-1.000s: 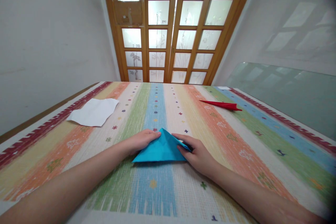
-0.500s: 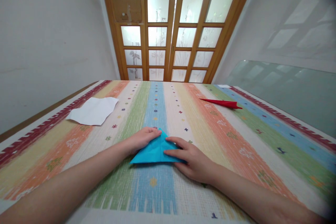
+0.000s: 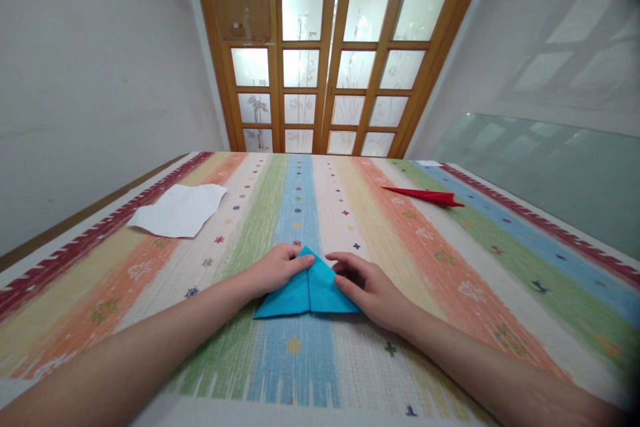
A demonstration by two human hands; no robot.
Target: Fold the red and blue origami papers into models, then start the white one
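A blue sheet of paper (image 3: pixel 293 297), folded into a triangle with a crease down its middle, lies on the striped tablecloth with its point away from me. My left hand (image 3: pixel 280 270) is closed on its upper left side, thumb lying across the paper just below the tip. At the right slanted edge, my right hand (image 3: pixel 370 290) has its thumb on the paper and its index finger curved above, a gap showing between them. The right corner of the paper is hidden by this hand, and its other fingers are partly hidden.
White paper (image 3: pixel 180 210) with an uneven outline lies at the left. A narrow, pointed red folded paper (image 3: pixel 427 196) is at the right. Beyond the far table edge stand wooden doors with glass panes (image 3: pixel 330 67). A pale glass panel (image 3: pixel 545 173) leans at the right wall.
My right hand has lifted its fingers off the paper's face and shifted to the right edge. My left thumb has slid further over the paper near the tip. The middle crease shows more clearly.
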